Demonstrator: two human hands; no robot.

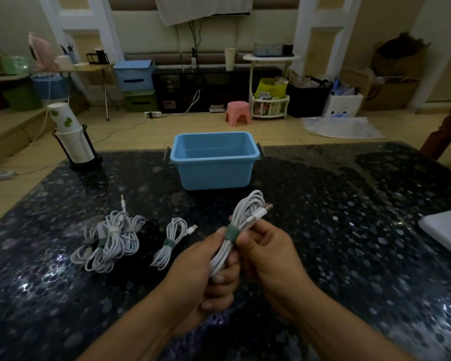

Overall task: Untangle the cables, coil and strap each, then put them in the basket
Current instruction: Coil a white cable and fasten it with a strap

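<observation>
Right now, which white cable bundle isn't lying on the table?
The strapped white coil held up by both the left hand and right hand. The other white bundles lie on the table.

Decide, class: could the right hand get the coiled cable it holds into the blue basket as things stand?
Probably yes. The right hand and left hand hold the cable just before the open basket, nothing between.

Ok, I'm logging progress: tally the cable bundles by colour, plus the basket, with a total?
Held white cable coil with green strap: 1
Lone white cable coil with green strap: 1
Heap of white strapped cables: 1, coils within uncountable
Black coiled cable: 1
Blue plastic basket: 1
Total: 5
</observation>
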